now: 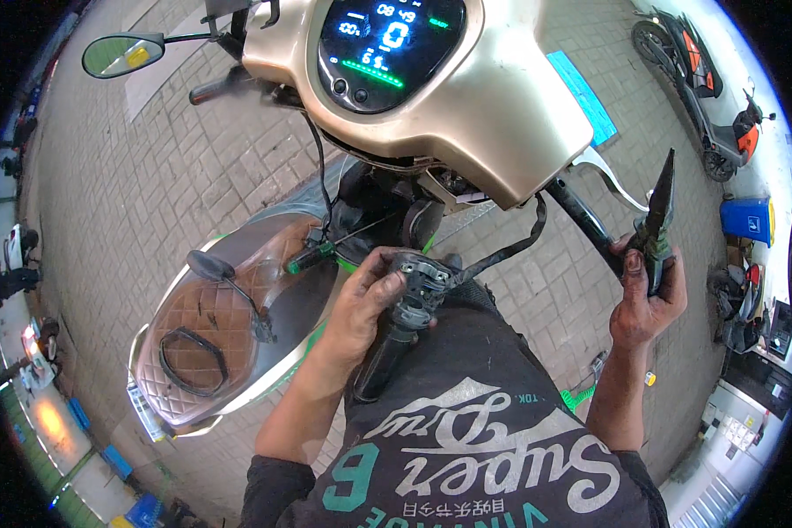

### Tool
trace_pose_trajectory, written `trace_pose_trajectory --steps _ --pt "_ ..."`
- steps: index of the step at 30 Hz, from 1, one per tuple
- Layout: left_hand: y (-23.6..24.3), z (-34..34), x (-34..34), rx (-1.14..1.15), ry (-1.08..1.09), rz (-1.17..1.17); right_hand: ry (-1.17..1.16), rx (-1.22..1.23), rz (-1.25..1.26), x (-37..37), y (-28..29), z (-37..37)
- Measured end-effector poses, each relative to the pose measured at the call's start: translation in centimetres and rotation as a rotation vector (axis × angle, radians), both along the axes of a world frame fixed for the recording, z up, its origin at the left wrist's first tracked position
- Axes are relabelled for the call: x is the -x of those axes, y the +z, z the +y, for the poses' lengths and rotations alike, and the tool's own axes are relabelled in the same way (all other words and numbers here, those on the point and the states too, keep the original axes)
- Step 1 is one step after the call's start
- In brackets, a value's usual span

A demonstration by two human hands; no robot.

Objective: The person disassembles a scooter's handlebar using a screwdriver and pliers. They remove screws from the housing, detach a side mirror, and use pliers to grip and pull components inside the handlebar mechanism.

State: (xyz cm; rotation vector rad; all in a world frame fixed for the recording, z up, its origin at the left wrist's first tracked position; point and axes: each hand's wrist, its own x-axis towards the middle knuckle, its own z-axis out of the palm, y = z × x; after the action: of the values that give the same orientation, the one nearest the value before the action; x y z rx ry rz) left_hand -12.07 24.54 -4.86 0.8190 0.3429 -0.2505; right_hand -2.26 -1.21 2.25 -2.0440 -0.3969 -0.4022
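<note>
L hand (361, 304) closed around 1 detached switch housing w/ black grip (405, 330), held below the gold handlebar cowl (466, 106); 1 black cable (502, 251) runs from it up to the cowl. R hand (647, 299) fisted on 1 pair needle-nose pliers (658, 220), tips up, beside the bare bar end (581, 220). 2 mirrors: 1 mounted (123, 53), 1 loose on quilted brown seat (211, 264).

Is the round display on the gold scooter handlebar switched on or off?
On. The round dark display in the gold handlebar cover shows lit white digits, blue marks and a green bar.
</note>
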Motion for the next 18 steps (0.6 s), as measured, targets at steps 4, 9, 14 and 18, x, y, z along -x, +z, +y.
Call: trace_pose_trajectory --steps 4,9,14,18 --pt "0.8 0.1 0.3 0.000 -0.018 0.152 -0.009 -0.009 -0.002 0.1 0.1 0.2" --pt "1.1 -0.7 0.7 -0.311 0.014 0.044 -0.016 0.043 -0.020 0.1 0.1 0.1" --pt "0.1 -0.8 1.0 -0.548 0.043 0.016 -0.023 0.032 -0.020 0.1 -0.1 0.2" --pt "0.5 -0.9 1.3 -0.630 0.044 -0.039 -0.026 0.053 -0.016 0.2 -0.1 -0.1"
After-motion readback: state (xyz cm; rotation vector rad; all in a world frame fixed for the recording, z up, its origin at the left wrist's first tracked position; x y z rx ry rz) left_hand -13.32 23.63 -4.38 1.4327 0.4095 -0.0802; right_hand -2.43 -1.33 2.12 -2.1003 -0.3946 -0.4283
